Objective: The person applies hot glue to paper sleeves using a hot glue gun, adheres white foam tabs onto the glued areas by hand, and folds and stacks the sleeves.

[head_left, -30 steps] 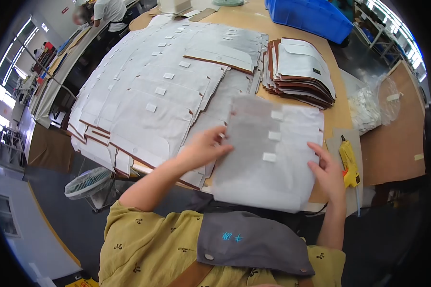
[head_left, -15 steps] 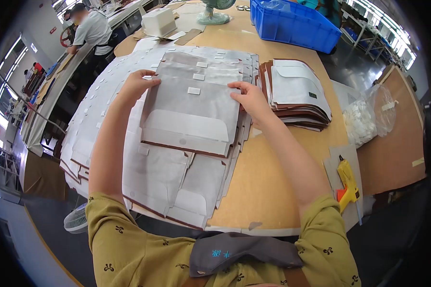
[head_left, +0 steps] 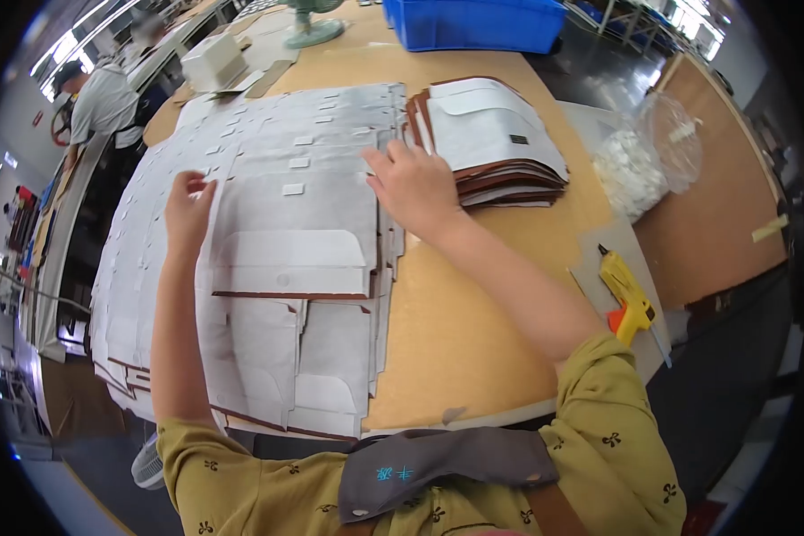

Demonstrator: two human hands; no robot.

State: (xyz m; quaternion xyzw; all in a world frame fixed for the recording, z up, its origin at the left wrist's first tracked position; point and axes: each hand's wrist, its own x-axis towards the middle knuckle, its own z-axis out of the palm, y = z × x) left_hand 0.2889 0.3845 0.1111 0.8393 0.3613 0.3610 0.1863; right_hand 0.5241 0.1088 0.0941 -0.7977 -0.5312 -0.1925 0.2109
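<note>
A grey-white flat panel (head_left: 308, 214) with a brown edge, a rounded flap outline and a small white tab (head_left: 293, 189) lies on overlapping rows of similar panels (head_left: 255, 344). Left of it, my left hand (head_left: 189, 213) hovers with fingers bent and apart, holding nothing. Beyond the panel's upper right edge is my right hand (head_left: 415, 186), empty, its thumb and fingers apart. It partly covers the near left side of a stack of brown-edged, flapped pieces (head_left: 491, 134); the top one bears a small dark label (head_left: 519, 139).
A yellow glue gun (head_left: 628, 295) lies on cardboard at the right. Behind it sits a clear bag of white pieces (head_left: 630, 170). A blue crate (head_left: 473, 25), a green fan base (head_left: 314, 34) and a white box (head_left: 213, 64) stand at the back. Another person (head_left: 107, 105) works at the far left.
Both hands have let go of the panel, which now lies flat on the rows. My left hand has moved left and down. The view has shifted to the right.
</note>
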